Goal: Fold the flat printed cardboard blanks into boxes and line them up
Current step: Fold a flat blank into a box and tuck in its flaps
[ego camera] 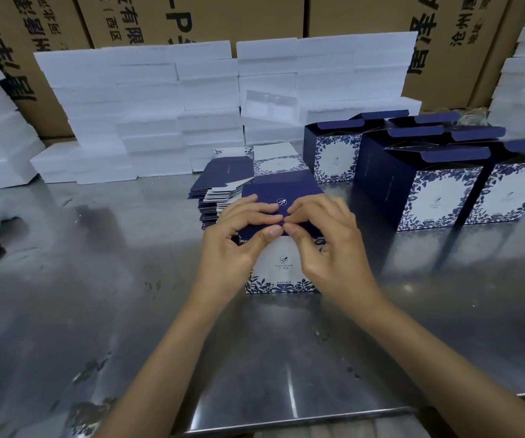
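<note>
Head view, the only one I have: both hands meet on the box [281, 245] standing on the steel table [128, 311] in front of me. My left hand [239, 245] and right hand [327, 245] each pinch the navy top flap [283, 192], thumbs nearly touching at its front edge, fingers curled over the panel. I judge I am tucking the flap shut. The stack of flat blanks [220, 191] sits just behind the box, touching or nearly so; the finished boxes [428, 184] stand in rows to the right with lids open.

Risks as I judge them: uneven thumb pressure could crease the flap or jam its tongue outside the wall. Pushing away could shove the light box into the blanks and topple them. The glossy table offers little grip, so the box may skate.
</note>
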